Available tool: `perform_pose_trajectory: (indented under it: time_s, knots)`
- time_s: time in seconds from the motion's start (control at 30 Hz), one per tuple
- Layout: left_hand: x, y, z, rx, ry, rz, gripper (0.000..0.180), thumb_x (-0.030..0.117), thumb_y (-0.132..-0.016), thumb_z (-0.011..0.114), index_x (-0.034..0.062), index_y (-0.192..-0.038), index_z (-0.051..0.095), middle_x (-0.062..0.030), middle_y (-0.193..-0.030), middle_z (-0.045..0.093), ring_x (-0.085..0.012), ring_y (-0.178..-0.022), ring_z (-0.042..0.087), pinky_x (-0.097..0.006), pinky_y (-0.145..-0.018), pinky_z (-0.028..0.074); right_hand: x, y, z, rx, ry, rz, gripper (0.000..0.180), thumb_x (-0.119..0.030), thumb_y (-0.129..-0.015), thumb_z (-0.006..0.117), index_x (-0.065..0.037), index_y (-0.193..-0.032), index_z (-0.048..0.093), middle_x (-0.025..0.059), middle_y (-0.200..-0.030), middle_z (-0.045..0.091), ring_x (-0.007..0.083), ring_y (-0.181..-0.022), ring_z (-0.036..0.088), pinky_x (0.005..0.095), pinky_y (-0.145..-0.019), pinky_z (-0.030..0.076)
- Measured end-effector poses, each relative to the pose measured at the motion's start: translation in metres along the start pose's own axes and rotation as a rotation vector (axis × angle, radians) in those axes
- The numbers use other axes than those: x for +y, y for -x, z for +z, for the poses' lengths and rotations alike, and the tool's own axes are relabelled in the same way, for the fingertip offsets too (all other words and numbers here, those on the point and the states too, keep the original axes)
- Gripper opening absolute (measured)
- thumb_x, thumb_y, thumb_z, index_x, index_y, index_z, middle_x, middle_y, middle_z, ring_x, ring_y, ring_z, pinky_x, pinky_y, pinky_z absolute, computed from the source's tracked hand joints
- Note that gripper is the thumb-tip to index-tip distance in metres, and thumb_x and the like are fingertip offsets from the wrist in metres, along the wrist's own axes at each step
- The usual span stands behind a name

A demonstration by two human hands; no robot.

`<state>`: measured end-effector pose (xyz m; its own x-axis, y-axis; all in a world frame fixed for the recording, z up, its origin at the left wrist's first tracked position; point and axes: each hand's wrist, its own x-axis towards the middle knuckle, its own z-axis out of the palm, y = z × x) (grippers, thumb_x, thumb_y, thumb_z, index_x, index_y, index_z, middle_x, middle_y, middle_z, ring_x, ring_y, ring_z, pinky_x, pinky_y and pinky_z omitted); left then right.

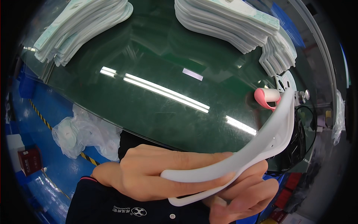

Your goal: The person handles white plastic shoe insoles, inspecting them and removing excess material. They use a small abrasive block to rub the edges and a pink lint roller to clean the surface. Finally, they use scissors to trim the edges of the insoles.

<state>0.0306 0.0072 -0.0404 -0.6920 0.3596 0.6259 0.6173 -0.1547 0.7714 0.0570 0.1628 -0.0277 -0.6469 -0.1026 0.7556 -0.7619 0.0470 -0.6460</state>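
Item: one long, curved, glossy white plastic piece (268, 128), forked at its lower end, held raised over the near edge of the tabletop (156, 78), toward the right edge.

Left hand (145, 168): at the forked end; fingers extended, straddling the upper prong and gripping it between them.

Right hand (246, 194): beneath the middle of the piece; fingers curled, pressed against its underside.

Tabletop: dark green, glossy, reflecting strip lights.

Near the right edge: one rounded pink-and-cream item (269, 94); beside it, one silver metal item with a round cap (302, 96).

Far right corner: one short stack of pale, bent plastic parts (278, 58).

Far edge, right of middle: one long stack of white curved plastic parts (227, 24).

Far left corner: one similar fanned stack of pale plastic parts (84, 30).

Floor, left: blue (48, 100), with yellow-and-black striped tape (40, 114) and one translucent plastic bag (93, 130).
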Motion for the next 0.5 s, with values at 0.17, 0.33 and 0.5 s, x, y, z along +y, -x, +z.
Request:
perform_pose_trajectory:
  time_s: [0.17,0.33,0.5]
  knots:
    - [0.004,-0.003,-0.009,-0.105,-0.024,-0.061,0.029,0.004,-0.070,0.065,-0.0027,-0.098,0.063,-0.0197,-0.104,0.060,-0.0231,-0.081,0.065,-0.023,-0.065,0.054,-0.012,0.008,0.013,0.293,0.133,0.229,0.027,0.005,-0.059,0.057,-0.008,-0.072,0.039,0.0011,-0.052,0.040,0.0119,-0.055,0.040,0.0225,-0.063,0.034]
    - [-0.002,-0.001,-0.004,-0.053,-0.069,0.032,0.028,0.002,-0.070,0.064,-0.0012,-0.098,0.064,-0.0196,-0.104,0.060,-0.0230,-0.080,0.065,-0.024,-0.066,0.054,-0.012,0.006,0.010,0.250,0.007,0.191,0.028,0.006,-0.057,0.058,-0.007,-0.075,0.041,0.0019,-0.055,0.041,0.0126,-0.058,0.040,0.0243,-0.065,0.036]
    - [-0.005,0.001,-0.006,-0.083,-0.067,0.034,0.031,0.002,-0.069,0.063,-0.0004,-0.100,0.063,-0.0201,-0.104,0.060,-0.0241,-0.082,0.065,-0.025,-0.069,0.053,-0.012,0.001,0.007,0.125,0.173,0.217,0.031,0.005,-0.056,0.061,-0.008,-0.077,0.041,0.0027,-0.056,0.044,0.0130,-0.057,0.040,0.0246,-0.067,0.035]
